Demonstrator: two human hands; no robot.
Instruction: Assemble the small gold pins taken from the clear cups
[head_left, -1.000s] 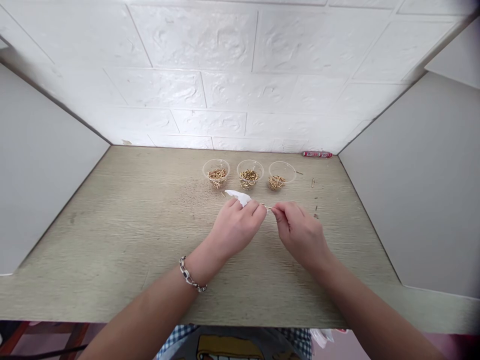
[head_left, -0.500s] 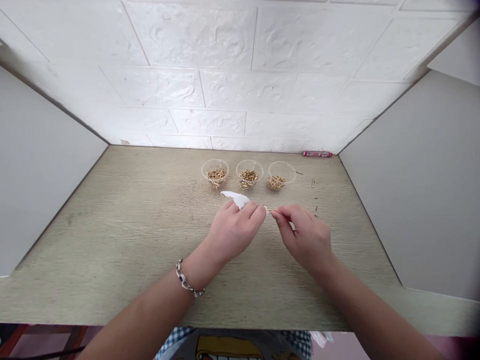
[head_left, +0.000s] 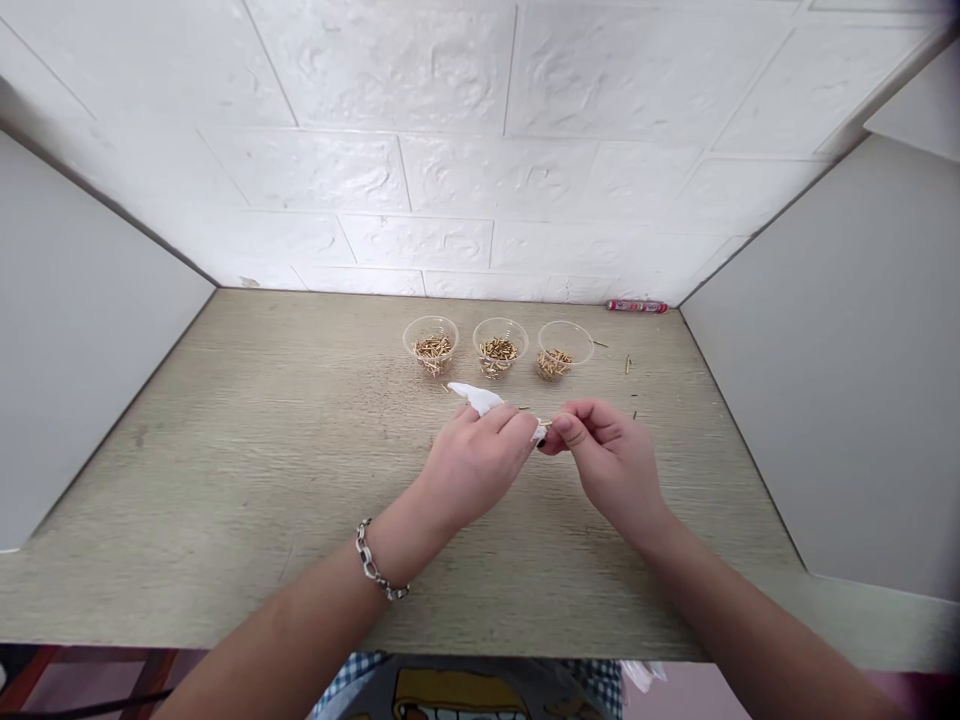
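My left hand [head_left: 476, 462] is closed around a white cloth or tissue [head_left: 475, 398], which sticks out past the knuckles. My right hand [head_left: 607, 459] is closed in a pinch, its fingertips meeting those of the left. Between the two sets of fingertips is a small brass-coloured screw or pin [head_left: 543, 428], mostly hidden. Both hands hover just above the wooden table [head_left: 247, 450], in front of three small clear cups.
Three clear plastic cups [head_left: 430, 345] [head_left: 500, 346] [head_left: 564, 348] hold several brass screws. A few loose screws [head_left: 628, 364] lie at the right. A red tube [head_left: 636, 306] rests by the back wall. Grey panels stand on both sides.
My right hand has moved left and closed in on the left fingertips, turning so the thumb faces up. The left hand has barely shifted.
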